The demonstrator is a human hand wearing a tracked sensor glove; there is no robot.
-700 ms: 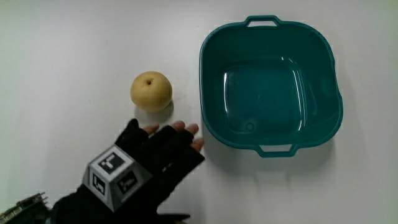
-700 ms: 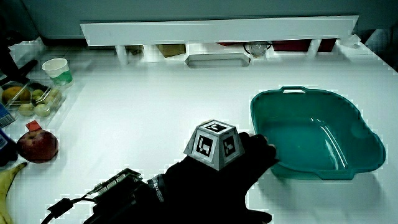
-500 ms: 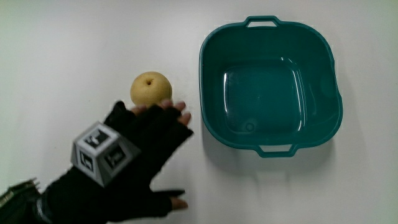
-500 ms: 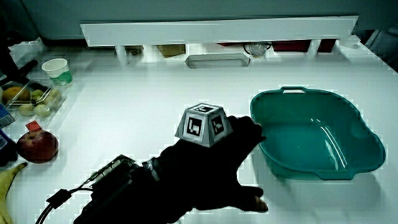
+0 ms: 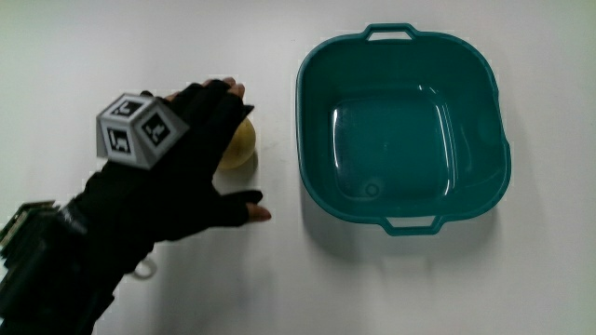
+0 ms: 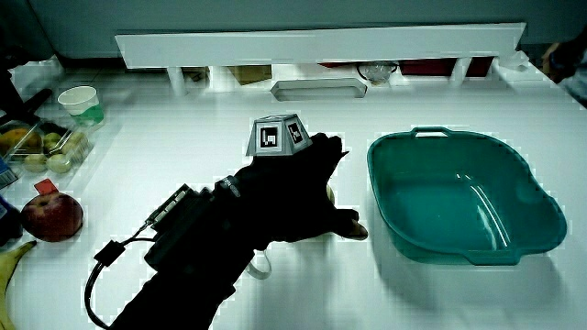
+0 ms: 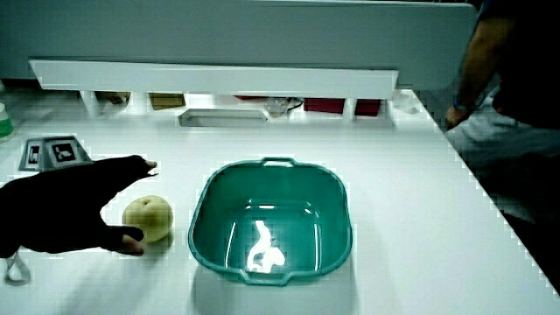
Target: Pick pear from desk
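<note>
Pear (image 5: 239, 147): on the table beside the teal basin (image 5: 402, 56), under your palm.
Hand (image 5: 182, 172): fingers spread over it, thumb alongside, not yet clasping; placed to wrap the fruit.

The hand (image 5: 182, 177) wears a black glove that is fingerless, leaving the tips of the fingers (image 5: 262, 214) bare. A small grey cube (image 5: 136, 129) sits on its back, each face carrying a white square with a black blocky marker. At the wrist a flat dark module (image 6: 179, 216) is strapped on, a thin black cable (image 6: 101, 275) looping from it along the black-sleeved forearm (image 6: 174, 293).
</note>
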